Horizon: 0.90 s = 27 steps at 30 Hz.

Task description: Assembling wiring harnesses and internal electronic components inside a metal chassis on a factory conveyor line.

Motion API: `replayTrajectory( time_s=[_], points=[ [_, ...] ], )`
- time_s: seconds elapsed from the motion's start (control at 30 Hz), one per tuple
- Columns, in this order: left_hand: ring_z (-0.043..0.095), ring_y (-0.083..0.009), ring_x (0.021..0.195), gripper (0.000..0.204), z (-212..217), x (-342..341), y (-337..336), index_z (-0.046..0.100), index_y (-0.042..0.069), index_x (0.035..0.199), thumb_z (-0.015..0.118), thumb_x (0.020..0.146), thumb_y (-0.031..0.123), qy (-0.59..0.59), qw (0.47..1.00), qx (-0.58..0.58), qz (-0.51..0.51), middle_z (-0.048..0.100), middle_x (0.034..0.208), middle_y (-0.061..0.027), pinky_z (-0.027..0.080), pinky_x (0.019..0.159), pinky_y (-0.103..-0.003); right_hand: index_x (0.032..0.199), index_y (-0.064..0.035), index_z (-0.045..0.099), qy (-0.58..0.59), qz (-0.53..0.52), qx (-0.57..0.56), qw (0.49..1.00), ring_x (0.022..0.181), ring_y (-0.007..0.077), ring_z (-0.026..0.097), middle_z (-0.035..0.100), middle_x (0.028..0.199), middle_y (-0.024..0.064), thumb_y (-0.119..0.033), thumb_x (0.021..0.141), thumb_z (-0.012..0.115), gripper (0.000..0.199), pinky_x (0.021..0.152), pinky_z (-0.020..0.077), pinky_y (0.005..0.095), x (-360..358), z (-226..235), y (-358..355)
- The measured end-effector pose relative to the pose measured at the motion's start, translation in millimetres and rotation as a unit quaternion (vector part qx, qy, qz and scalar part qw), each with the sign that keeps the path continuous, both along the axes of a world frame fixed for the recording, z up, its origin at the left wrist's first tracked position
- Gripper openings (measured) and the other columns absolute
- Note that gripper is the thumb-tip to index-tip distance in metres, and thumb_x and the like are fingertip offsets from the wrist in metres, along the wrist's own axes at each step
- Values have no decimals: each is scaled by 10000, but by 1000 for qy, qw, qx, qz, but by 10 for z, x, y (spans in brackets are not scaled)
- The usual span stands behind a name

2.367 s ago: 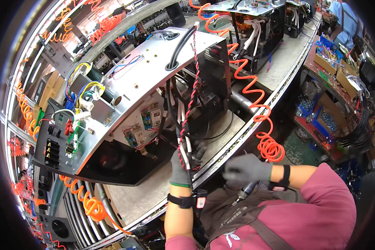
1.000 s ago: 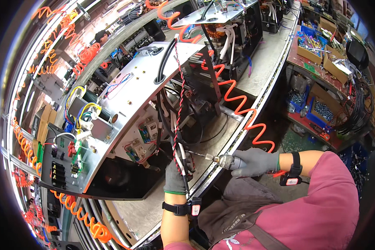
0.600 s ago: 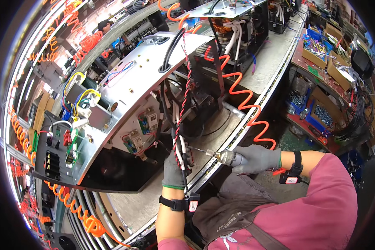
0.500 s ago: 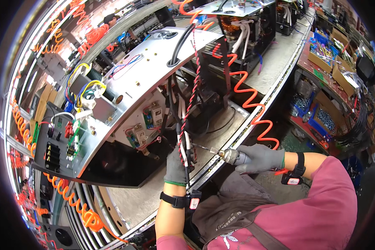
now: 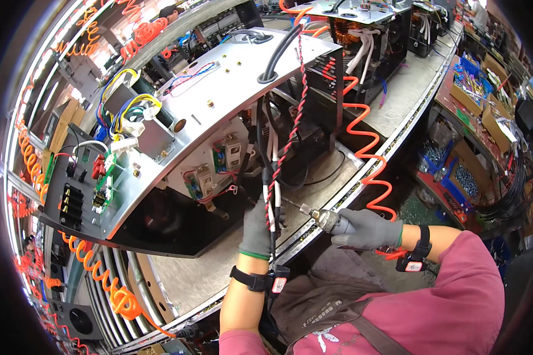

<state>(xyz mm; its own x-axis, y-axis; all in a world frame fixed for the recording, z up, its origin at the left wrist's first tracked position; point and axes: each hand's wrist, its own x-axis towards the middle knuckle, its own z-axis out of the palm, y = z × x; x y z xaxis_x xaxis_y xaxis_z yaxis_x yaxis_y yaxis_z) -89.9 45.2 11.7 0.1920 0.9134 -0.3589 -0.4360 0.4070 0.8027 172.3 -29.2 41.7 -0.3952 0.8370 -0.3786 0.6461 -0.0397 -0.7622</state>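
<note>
Head view: right hand [image 5: 370, 229], fingers wrapped round the driver [image 5: 330, 221]; cables [image 5: 271, 204] cross the left hand [image 5: 254, 234], finger closure unclear.

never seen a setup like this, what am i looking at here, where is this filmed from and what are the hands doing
There is no robot here: these are a person's own two hands in grey gloves, each wrist wearing a black strap with a small box. The picture comes from a wide fisheye camera on the person's head, looking down, so straight edges bow near the rim.

The right hand holds a driver-like tool, its thin bit pointing toward the left hand. The left hand is at a bundle that includes a twisted red-and-black cable; its fingers are partly hidden, so its exact grip is unclear.

On the bench stands an open metal unit with wires and circuit boards, and another unit stands farther along.
</note>
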Motion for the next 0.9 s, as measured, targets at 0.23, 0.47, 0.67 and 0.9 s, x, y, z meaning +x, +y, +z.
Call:
replayTrajectory(
  time_s=[0.23,0.47,0.67,0.9],
  points=[
    [596,-146,618,410,6,227,-20,636,5,992,578,951,408,187,939,159,239,648,737,-57,476,576,-299,1115,-11,546,39,-26,32,998,894,352,662,659,952,212,-492,849,659,561,795,503,415,-127,-103,99],
    [554,-179,1017,362,-38,316,-12,529,-11,1210,600,941,221,210,898,274,272,600,1128,-104,439,909,-318,1116,5,548,16,-31,30,999,889,341,663,659,947,210,-520,846,651,599,794,503,412,-209,-158,114],
    [492,-150,700,374,51,90,-74,531,-9,1130,631,895,265,350,899,233,124,551,809,-56,452,663,-342,1083,-13,560,19,-17,20,999,873,356,662,658,916,219,-551,846,632,593,780,501,427,-430,-208,210],
    [620,-427,733,417,221,58,-36,608,-31,801,583,856,382,509,824,237,78,612,741,-254,468,663,-487,1139,-22,548,-3,-20,13,1000,918,389,655,662,950,235,-533,837,615,597,820,500,438,-726,-135,237]
  ],
)
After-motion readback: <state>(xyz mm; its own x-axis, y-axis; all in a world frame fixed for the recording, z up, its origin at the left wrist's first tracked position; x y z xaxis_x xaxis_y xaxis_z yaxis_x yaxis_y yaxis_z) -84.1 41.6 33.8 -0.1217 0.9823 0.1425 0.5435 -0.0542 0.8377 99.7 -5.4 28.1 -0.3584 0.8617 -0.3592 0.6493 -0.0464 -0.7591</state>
